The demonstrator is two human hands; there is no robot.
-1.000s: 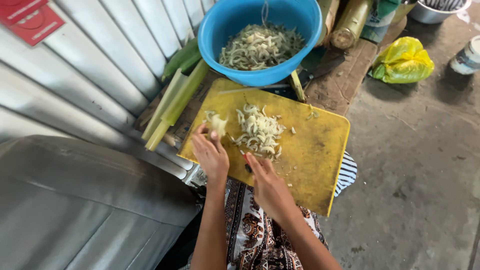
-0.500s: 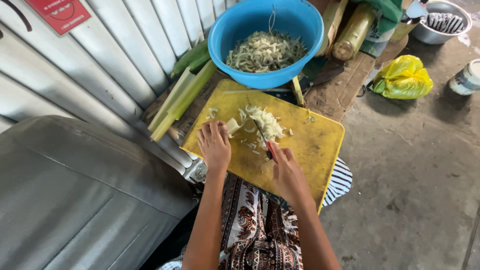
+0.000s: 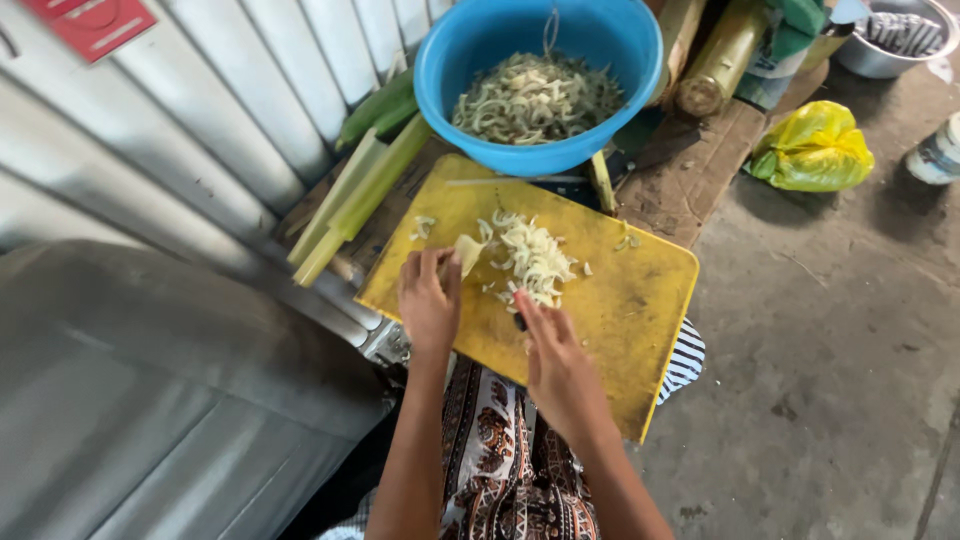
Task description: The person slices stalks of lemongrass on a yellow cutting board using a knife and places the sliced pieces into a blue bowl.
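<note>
On the yellow cutting board (image 3: 640, 300) | my left hand (image 3: 428, 300) now pins the pale stalk piece (image 3: 467, 250), shifted inward | my right hand (image 3: 555, 365) grips the knife (image 3: 519, 318) by the bigger sliced heap (image 3: 530, 258) | chopping continues

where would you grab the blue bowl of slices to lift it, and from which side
Take the blue bowl by its rim at the near right, coming from the open floor side. The rim flares out wide and round, giving a lip to hook under. The corrugated wall and green stalks crowd its left, and the yellow cutting board with both hands sits right in front. It looks well filled, so two hands are probably safer.
</note>
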